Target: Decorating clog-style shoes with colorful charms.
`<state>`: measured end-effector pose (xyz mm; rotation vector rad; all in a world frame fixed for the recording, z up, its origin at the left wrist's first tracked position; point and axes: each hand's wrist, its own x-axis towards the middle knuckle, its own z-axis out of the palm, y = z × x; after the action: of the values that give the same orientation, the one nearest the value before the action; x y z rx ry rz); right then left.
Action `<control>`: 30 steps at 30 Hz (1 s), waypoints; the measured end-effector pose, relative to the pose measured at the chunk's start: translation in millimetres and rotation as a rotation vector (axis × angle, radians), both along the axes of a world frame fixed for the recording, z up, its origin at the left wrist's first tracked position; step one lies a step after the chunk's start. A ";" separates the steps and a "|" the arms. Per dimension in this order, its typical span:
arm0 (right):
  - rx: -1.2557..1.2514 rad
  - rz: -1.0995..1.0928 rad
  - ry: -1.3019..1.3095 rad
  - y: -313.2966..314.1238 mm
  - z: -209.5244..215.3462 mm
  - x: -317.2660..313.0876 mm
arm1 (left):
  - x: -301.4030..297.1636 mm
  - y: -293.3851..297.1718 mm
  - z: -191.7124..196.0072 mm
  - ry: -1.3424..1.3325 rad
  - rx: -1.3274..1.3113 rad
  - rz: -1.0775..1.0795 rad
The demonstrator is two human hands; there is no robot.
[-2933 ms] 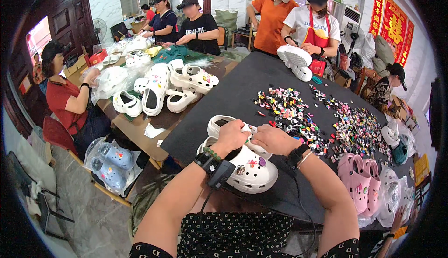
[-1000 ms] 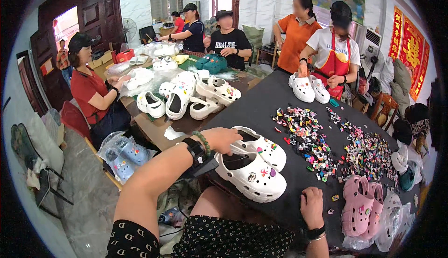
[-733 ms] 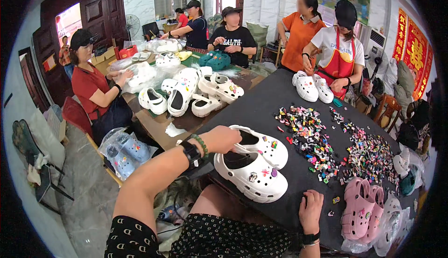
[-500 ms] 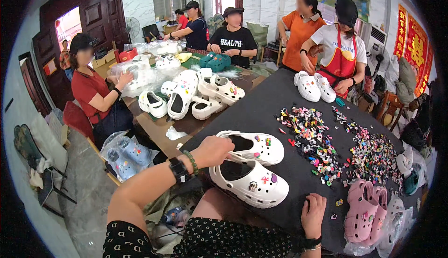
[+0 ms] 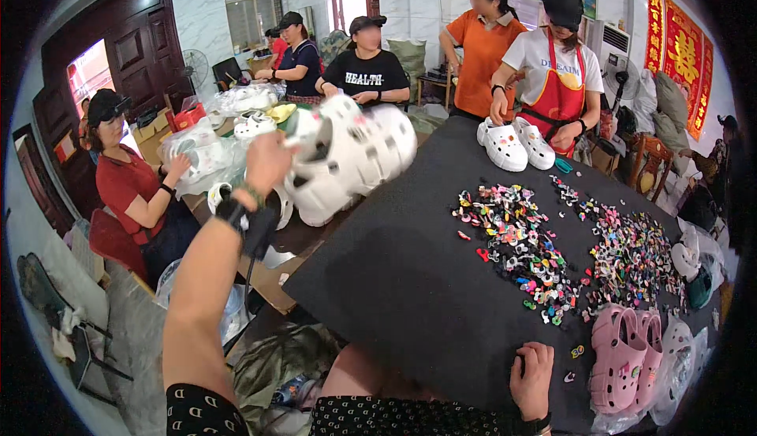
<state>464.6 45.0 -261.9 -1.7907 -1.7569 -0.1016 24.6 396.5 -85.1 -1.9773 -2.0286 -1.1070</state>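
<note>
Off the tabletop (image 5: 394, 294), white clogs (image 5: 355, 156) have risen.

the left arm (image 5: 206, 298) stretches forward, left hand (image 5: 270, 160) curled in a grip. the right hand (image 5: 532, 377) rests low, loosely bent.

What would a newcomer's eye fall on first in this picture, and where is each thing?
Probably the large white clogs, motion-blurred in the left hand, in the upper middle of the picture. Next come the small colourful charms strewn over the right part of the black table, then the red wall hangings at upper right.
</note>
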 end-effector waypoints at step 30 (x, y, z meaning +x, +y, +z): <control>0.050 -0.016 -0.012 -3.7 -9.9 10.1 | 190.1 -235.8 -188.2 -0.013 0.003 -0.786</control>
<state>474.7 41.3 -271.7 -1.7726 -1.7336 -0.1618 214.7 160.7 -273.3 -2.8554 -1.2279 -1.2059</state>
